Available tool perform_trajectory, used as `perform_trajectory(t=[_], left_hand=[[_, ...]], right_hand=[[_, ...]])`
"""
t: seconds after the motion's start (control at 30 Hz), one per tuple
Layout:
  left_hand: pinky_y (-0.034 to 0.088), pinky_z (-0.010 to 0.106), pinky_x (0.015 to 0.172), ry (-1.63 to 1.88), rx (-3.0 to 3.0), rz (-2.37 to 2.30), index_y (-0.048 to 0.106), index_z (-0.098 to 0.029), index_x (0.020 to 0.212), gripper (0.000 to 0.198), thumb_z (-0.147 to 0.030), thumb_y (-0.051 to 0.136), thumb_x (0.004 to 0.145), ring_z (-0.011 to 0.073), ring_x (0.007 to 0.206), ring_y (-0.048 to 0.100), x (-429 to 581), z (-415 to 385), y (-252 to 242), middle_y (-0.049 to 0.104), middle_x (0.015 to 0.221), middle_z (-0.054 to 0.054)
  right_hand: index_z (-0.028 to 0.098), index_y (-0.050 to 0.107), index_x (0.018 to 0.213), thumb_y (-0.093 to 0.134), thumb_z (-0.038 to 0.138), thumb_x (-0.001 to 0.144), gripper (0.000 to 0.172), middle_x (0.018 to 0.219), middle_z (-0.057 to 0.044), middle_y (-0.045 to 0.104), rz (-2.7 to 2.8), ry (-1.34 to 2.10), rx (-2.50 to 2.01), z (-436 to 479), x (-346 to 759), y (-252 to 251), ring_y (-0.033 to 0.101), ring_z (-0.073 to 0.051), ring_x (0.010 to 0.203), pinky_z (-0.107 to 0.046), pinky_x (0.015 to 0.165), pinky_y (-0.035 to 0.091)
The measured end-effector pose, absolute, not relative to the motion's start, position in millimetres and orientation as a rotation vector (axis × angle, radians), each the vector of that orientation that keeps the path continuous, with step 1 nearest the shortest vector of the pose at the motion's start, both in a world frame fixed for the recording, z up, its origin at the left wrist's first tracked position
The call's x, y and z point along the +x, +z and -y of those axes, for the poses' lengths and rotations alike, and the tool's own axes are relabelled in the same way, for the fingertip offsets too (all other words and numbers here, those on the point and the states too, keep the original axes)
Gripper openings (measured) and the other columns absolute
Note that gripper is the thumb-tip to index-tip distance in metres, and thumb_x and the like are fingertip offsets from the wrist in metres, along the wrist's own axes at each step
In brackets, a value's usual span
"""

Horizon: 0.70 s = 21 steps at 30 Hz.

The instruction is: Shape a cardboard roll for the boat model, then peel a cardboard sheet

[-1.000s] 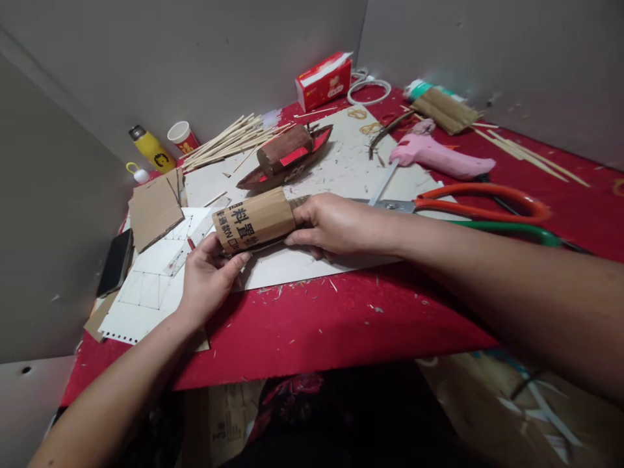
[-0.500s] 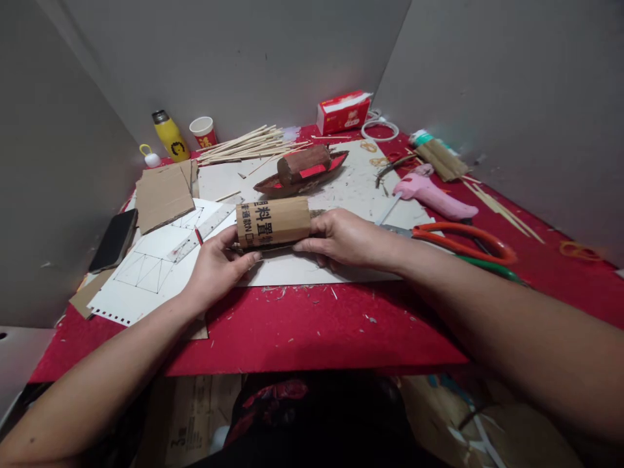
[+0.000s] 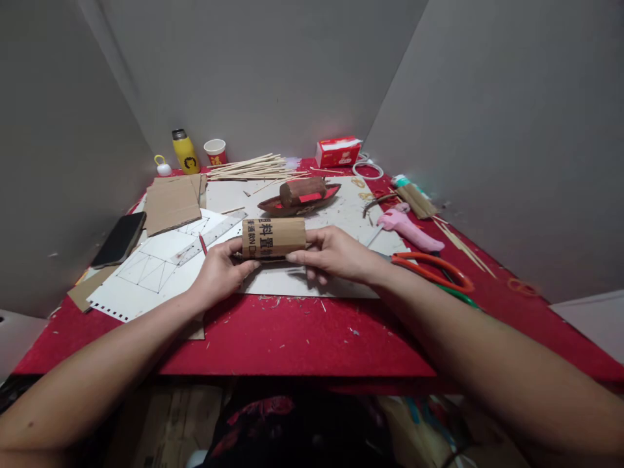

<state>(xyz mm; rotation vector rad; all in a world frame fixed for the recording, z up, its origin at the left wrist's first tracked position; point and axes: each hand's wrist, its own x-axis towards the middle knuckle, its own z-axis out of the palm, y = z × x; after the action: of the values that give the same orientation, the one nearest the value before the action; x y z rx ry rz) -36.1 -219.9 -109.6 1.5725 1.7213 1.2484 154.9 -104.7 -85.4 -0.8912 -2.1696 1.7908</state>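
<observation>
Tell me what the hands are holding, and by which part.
A curved printed cardboard piece, held by its two ends: left hand at the left end, right hand at the right.

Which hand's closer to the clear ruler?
Left. The left hand is just on the near side of the clear ruler, at the left end of the curved cardboard piece. The right hand is farther off, at that piece's right end.
</observation>
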Motion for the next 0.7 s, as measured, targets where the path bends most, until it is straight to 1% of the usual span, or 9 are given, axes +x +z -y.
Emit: perform_trajectory(t=[0.07,0.13,0.23,0.33,0.47,0.57,0.7], left_hand=[[0.051,0.039,0.087,1.251,1.562,-1.694,0.072,-0.019,0.100,0.026,-0.016,0.066,0.074,0.0208,0.091,0.066,-36.6,220.2,-110.8,0.075,0.098,0.005],[0.052,0.039,0.087,1.257,1.548,-1.683,0.073,-0.019,0.099,0.025,-0.017,0.067,0.074,0.0208,0.090,0.066,-37.0,220.4,-111.9,0.075,0.095,0.005],[0.052,0.041,0.086,1.261,1.527,-1.692,0.073,-0.020,0.098,0.024,-0.018,0.067,0.075,0.0214,0.089,0.066,-37.3,220.2,-112.8,0.076,0.091,0.004],[0.052,0.042,0.087,1.263,1.533,-1.670,0.073,-0.020,0.097,0.023,-0.018,0.067,0.075,0.0217,0.090,0.066,-37.7,219.5,-112.9,0.075,0.093,0.004],[0.052,0.040,0.087,1.267,1.537,-1.652,0.073,-0.020,0.096,0.023,-0.017,0.067,0.074,0.0201,0.088,0.067,-38.3,218.9,-113.1,0.075,0.095,0.004],[0.053,0.039,0.085,1.263,1.537,-1.663,0.073,-0.020,0.096,0.023,-0.017,0.067,0.074,0.0195,0.086,0.067,-38.9,218.9,-113.8,0.076,0.092,0.004],[0.051,0.039,0.088,1.253,1.555,-1.659,0.073,-0.019,0.098,0.024,-0.020,0.068,0.075,0.0198,0.090,0.067,-40.3,218.6,-115.1,0.075,0.099,0.005]], right_hand=[[0.012,0.064,0.093,0.065,0.026,0.083,0.017,0.043,0.004,0.059,2.108,1.853,-0.899,104.6,152.8,-90.1,0.050,-0.006,0.031,-0.014,0.032,0.036],[0.012,0.063,0.088,0.065,0.028,0.082,0.017,0.043,0.004,0.060,2.044,1.899,-0.886,104.4,151.3,-95.4,0.049,-0.006,0.030,-0.013,0.031,0.034],[0.014,0.061,0.089,0.067,0.029,0.081,0.018,0.043,0.004,0.061,1.917,2.018,-0.873,106.4,149.2,-100.7,0.049,-0.006,0.029,-0.013,0.030,0.034],[0.016,0.058,0.089,0.065,0.027,0.082,0.014,0.042,0.005,0.061,1.788,2.107,-0.879,110.5,146.5,-102.4,0.048,-0.007,0.028,-0.014,0.029,0.035],[0.017,0.058,0.086,0.062,0.025,0.083,0.009,0.042,0.004,0.061,1.742,2.114,-0.887,113.4,144.1,-102.5,0.047,-0.006,0.028,-0.013,0.029,0.036],[0.017,0.059,0.087,0.064,0.027,0.082,0.012,0.043,0.004,0.061,1.760,2.113,-0.869,112.7,144.1,-102.7,0.047,-0.006,0.028,-0.014,0.030,0.037],[0.017,0.059,0.091,0.063,0.028,0.083,0.014,0.044,0.004,0.062,1.781,2.102,-0.839,112.7,143.5,-104.3,0.048,-0.007,0.030,-0.014,0.031,0.038]])
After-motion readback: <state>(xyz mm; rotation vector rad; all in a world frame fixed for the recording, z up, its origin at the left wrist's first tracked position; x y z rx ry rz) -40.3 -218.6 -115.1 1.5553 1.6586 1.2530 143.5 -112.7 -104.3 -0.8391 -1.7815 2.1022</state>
